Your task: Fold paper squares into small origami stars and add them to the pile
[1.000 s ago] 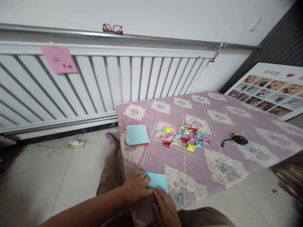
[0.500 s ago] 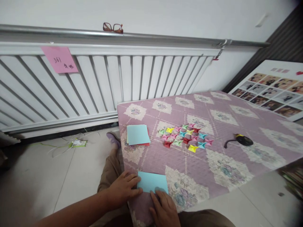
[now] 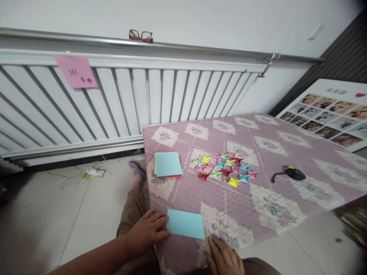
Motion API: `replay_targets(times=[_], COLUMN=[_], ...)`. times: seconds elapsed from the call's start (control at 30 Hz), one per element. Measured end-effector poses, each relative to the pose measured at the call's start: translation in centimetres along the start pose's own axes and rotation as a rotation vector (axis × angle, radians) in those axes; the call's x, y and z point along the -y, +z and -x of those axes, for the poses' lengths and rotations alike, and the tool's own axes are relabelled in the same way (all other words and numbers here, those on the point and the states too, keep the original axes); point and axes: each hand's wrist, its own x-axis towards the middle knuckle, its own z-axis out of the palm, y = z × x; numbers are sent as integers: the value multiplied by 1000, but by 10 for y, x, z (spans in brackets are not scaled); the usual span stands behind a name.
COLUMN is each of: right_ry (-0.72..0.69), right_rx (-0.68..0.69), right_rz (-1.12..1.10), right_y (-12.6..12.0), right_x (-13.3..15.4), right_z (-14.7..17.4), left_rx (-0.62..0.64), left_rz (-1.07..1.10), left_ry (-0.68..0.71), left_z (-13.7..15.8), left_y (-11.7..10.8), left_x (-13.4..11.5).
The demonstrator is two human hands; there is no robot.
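"Where was the blue paper point(image 3: 186, 224)?"

"It lay flat on the table point(image 3: 190, 191), the left hand point(image 3: 149, 231) stretched out at its left edge, fingers released."

"And the right hand point(image 3: 226, 258)?"

"It was just beside the paper's lower right corner, unclenched, also released."

"What lay beyond?"

"Rows of small folded papers point(image 3: 221, 164) in pink, yellow, green, red and blue, with a blue-topped paper stack point(image 3: 168, 164) to their left."

A cloth-covered table point(image 3: 187, 193), purple with pale floral diamonds, carries a blue paper rectangle point(image 3: 185, 224) near its front edge. Farther back lies a paper stack point(image 3: 168, 164), light blue on top, red peeking out below. Small folded papers point(image 3: 230, 162) in several colours sit beside it, then a black object point(image 3: 295, 173).
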Motion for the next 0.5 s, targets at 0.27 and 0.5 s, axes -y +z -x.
replay_targets(times=[0.27, 0.5], right_ry=[-90, 6], right_rx=[169, 430], right_rz=[-144, -239], right_y=[-7, 12], right_x=[61, 109], right_z=[-53, -108], left_rx=[-154, -426], left_rz=[-76, -203], left_ry=[2, 10], left_z=[-3, -5], left_y=[9, 39], left_x=[-1, 3])
